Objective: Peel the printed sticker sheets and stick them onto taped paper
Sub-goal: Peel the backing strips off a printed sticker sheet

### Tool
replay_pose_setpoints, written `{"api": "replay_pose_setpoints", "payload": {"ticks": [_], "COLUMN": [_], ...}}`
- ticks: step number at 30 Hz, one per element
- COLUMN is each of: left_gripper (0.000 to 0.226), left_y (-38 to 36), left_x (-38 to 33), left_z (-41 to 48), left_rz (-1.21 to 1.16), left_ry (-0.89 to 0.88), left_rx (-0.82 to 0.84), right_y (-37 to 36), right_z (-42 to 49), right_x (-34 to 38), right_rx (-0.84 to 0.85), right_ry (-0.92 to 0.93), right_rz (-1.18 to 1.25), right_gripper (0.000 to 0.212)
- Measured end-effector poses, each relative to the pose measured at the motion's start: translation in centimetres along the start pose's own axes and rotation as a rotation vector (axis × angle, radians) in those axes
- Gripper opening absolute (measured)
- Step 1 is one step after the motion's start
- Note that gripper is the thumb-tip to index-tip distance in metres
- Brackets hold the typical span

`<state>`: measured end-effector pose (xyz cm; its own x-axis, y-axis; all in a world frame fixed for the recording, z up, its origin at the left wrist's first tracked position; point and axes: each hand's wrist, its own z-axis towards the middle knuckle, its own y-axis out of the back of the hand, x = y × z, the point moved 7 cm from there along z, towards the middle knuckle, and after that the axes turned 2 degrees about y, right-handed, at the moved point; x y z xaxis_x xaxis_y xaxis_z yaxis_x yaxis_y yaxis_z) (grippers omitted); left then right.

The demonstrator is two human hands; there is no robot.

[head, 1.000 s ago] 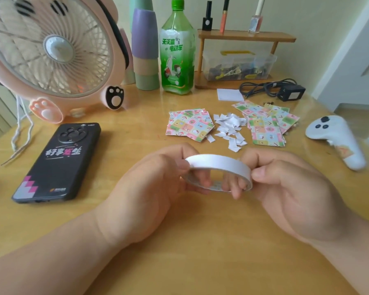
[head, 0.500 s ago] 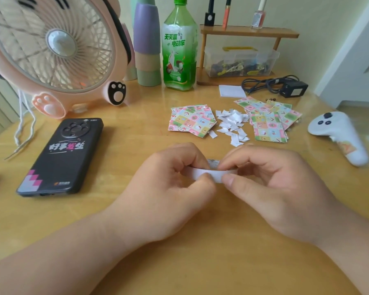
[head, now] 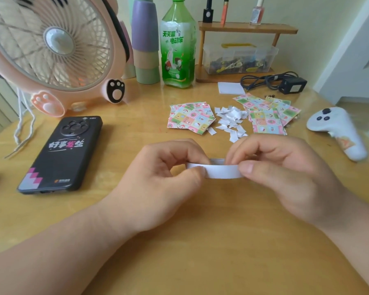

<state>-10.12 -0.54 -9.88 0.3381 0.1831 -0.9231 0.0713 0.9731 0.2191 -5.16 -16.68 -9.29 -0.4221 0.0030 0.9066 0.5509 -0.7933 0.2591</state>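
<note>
a white tape roll (head: 222,171) is pinched above the table (head: 200,252) between the left hand (head: 164,179) and right hand (head: 285,173); sticker sheets (head: 190,119) lie beyond. if pulled askew, the tape could tear or stick to itself.

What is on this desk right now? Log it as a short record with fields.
held item: white tape roll, pinched by left hand and right hand
sticker sheets: two piles on the wooden table
between piles: white paper scraps
left side: black phone, pink fan
right side: white controller
back: green bottle
</note>
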Motion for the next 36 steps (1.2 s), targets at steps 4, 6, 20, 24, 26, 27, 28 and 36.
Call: {"api": "replay_pose_setpoints", "payload": {"ticks": [4,6,20,24,26,27,28,36], "left_gripper": [0.016,0.015,0.018,0.017,0.017,0.018,0.018,0.015], "left_y": [-0.2,-0.3,-0.3,-0.4,-0.3,-0.3,-0.3,-0.2], "left_x": [-0.6,-1.1,-0.8,-1.0,-1.1,-1.1,-1.1,-1.1], "left_z": [-0.1,-0.2,-0.2,-0.3,-0.3,-0.3,-0.3,-0.3], "left_rz": [0.191,0.259,0.060,0.110,0.133,0.137,0.138,-0.048], "left_ry": [-0.037,-0.059,-0.077,-0.089,-0.096,-0.099,-0.102,-0.115], "left_rx": [-0.063,-0.095,0.010,-0.031,-0.047,-0.049,-0.046,0.036], "right_y": [-1.3,-1.7,-0.6,-1.3,-1.6,-1.7,-1.7,-0.7], "right_z": [-0.4,-0.4,0.0,-0.4,-0.5,-0.4,-0.4,-0.2], "right_x": [1.1,1.3,0.7,1.7,2.1,2.1,2.1,1.0], "right_rx": [0.002,-0.009,0.056,0.026,0.011,0.010,0.014,0.056], "right_ry": [0.102,0.115,0.041,0.163,0.194,0.197,0.187,0.002], "right_rz": [-0.229,-0.273,0.053,-0.309,-0.363,-0.366,-0.344,0.145], "right_gripper": [0.015,0.013,0.018,0.021,0.018,0.015,0.012,0.014]}}
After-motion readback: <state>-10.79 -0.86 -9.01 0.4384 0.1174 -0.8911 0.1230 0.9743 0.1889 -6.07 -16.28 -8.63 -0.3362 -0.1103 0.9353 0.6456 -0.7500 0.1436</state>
